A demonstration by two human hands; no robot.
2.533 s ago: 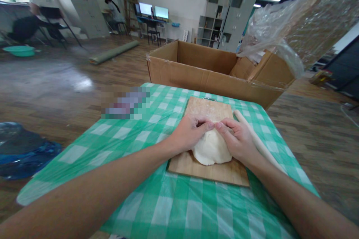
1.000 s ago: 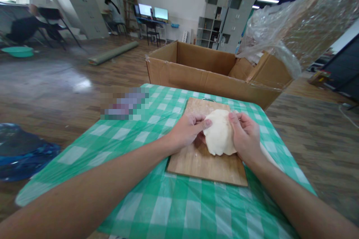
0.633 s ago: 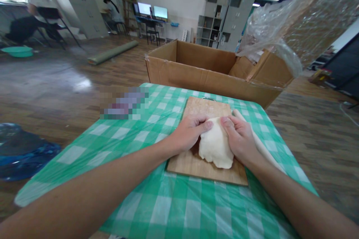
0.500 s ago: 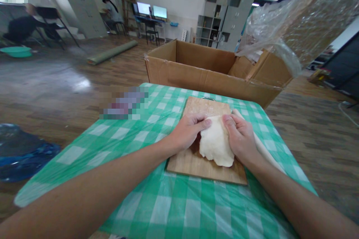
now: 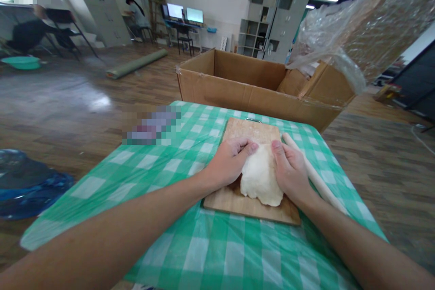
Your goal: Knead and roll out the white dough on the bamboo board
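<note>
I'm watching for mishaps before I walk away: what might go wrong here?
The dough is pinched along its far edge by the left hand and right hand, so it might thin or tear between the two grips. Its near edge is already uneven and could split if pulled. The rolling pin lies beside the board, close to the right forearm; a bump might set it rolling.

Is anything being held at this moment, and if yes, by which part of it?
The dough, by its far edge: the left grip pinches near the left end, the right grip near the right.
</note>
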